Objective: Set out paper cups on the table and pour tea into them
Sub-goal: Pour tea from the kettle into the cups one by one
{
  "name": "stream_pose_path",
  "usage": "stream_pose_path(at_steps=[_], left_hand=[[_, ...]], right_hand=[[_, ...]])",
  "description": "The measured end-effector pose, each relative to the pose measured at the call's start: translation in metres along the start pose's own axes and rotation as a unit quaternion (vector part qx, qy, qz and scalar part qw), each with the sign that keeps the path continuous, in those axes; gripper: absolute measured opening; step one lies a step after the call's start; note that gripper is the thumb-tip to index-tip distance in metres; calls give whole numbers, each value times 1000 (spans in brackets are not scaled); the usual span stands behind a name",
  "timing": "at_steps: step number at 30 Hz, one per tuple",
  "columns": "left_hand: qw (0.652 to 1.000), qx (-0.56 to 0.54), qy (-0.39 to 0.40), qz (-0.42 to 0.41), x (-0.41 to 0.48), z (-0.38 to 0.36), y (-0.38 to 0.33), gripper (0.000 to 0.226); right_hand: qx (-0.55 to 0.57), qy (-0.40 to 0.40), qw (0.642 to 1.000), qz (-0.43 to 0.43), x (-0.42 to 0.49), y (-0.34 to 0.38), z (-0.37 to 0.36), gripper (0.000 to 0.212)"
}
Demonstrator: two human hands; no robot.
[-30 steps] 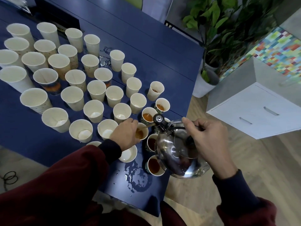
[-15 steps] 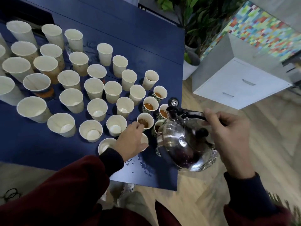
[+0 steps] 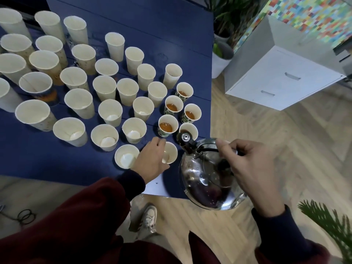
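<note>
Cabinet, plants and floor clutter around the edges.
A white two-drawer cabinet (image 3: 282,79) stands at 2 o'clock on the pale wood floor (image 3: 285,141), with a panel of many-coloured squares (image 3: 308,18) behind it. A leafy plant in a white pot (image 3: 221,61) sits just beside the cabinet at 1 o'clock. A pale sneaker (image 3: 149,219) shows at 6 o'clock, a dark looped cable (image 3: 25,217) at 8 o'clock and green fronds (image 3: 331,225) at 4 o'clock.

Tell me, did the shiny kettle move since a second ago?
Yes. The kettle pulled back rightward off the cup it was filling, toward the table edge; its spout no longer hangs over that cup.
</note>
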State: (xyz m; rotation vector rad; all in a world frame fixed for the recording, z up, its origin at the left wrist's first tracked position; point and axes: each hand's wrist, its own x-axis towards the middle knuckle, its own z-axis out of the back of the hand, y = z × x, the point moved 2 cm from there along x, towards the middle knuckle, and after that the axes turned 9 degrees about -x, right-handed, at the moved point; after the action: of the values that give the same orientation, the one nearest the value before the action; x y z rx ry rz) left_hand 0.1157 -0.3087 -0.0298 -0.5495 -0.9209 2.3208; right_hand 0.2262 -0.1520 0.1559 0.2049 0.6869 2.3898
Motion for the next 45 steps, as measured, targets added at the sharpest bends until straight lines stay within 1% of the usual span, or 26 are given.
stream_pose_path(at_steps=[4, 11, 28, 38, 42, 45], left_hand=[[999, -33, -31, 17, -6, -3, 2, 66], [998, -41, -54, 12, -13, -6, 3, 64], [996, -40, -72, 31, -14, -5, 1, 65], [996, -38, -68, 35, -15, -7, 3, 68], [994, -38, -96, 23, -23, -5, 0, 71], [988, -40, -146, 11, -35, 2, -2, 62]], right_hand=[[-1, 14, 1000, 5, -4, -1, -4, 49], [-22, 11, 1000, 17, -6, -6, -6, 48], [-46, 15, 999, 23, -8, -11, -1, 45], [-25, 19, 999, 28, -9, -14, 0, 45], [13, 17, 999, 41, -10, -12, 0, 48], [42, 20, 997, 68, -10, -11, -3, 51]])
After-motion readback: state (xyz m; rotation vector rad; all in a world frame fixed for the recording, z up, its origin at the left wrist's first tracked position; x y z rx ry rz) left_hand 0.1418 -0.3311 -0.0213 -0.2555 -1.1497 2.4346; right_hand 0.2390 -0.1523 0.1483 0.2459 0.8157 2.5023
